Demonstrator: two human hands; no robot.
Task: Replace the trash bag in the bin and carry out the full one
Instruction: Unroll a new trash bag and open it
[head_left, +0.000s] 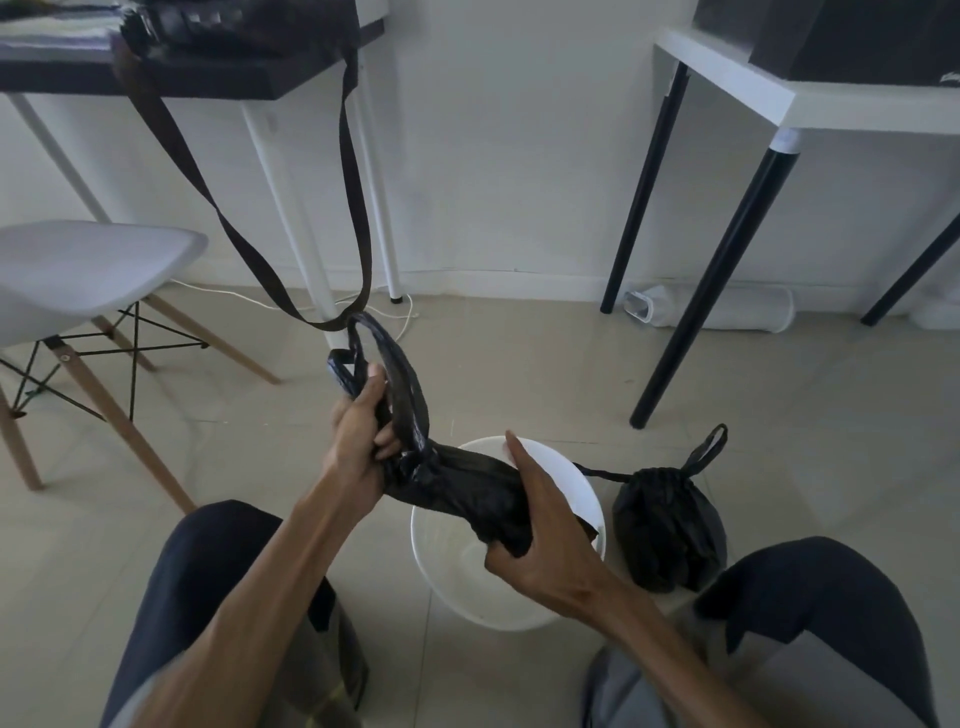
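A white round bin (582, 499) stands on the floor between my knees, with no liner visible inside. Above it I hold a bunched-up fresh black trash bag (462, 488) stretched between both hands. My left hand (358, 441) grips its handle end, where two loops stick upward. My right hand (540, 535) grips the other end over the bin. A full black bag (670, 525), tied shut with its drawstring loops sticking out, sits on the floor right of the bin.
A white chair (88, 280) with wooden legs stands at left. A dark strap (358, 197) hangs from the black desk (218, 78) down to near my left hand. A white table (779, 98) with black legs is at right. A white cable (405, 317) lies by the wall.
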